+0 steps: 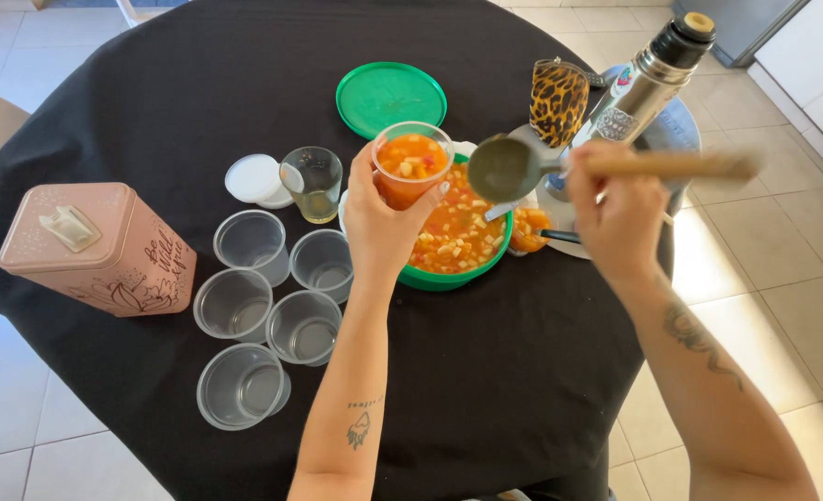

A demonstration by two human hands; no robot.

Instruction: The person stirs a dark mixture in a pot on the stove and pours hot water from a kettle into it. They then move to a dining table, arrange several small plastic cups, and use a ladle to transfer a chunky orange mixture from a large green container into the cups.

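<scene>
My left hand (pixel 381 218) holds a clear plastic cup (pixel 411 165) filled with orange fruit salad above a green bowl (pixel 456 276) of the same mix. My right hand (pixel 618 215) grips the wooden handle of a ladle (pixel 507 167), whose metal scoop hovers just right of the cup's rim, over the bowl. A second filled cup (pixel 527 229) stands right of the bowl, partly hidden by the ladle and my hand.
Several empty clear cups (pixel 254 320) cluster left of the bowl, with a glass (pixel 315 183), white lids (pixel 256 178) and a green lid (pixel 390 96) behind. A pink tissue tin (pixel 101 247) stands far left; a steel thermos (pixel 648 79) and leopard-print cup (pixel 558 101) at right.
</scene>
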